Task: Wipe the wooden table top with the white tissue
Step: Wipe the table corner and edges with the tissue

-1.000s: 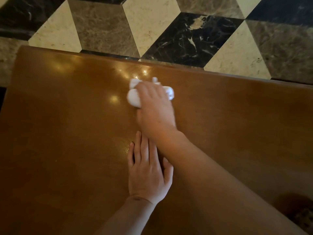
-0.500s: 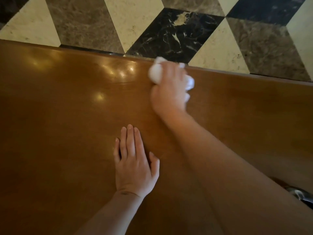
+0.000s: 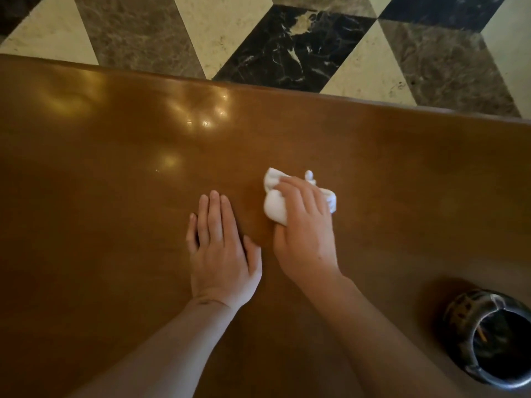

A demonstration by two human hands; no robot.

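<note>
Near the middle of the frame, the right hand (image 3: 304, 234) is gripping a crumpled white tissue (image 3: 275, 201) and pressing it onto the wooden bench (image 3: 115, 196). Just to its left, the left hand (image 3: 221, 248) is lying flat, fingers straight. At lower right a dark round pot (image 3: 488, 340) is sitting.

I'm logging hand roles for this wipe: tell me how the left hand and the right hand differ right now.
The left hand lies flat with straight fingers and holds nothing; the right hand curls over the white tissue. The left hand sits nearer the person, the right a little farther out. Both are bare and rest on the wooden table top.
</note>
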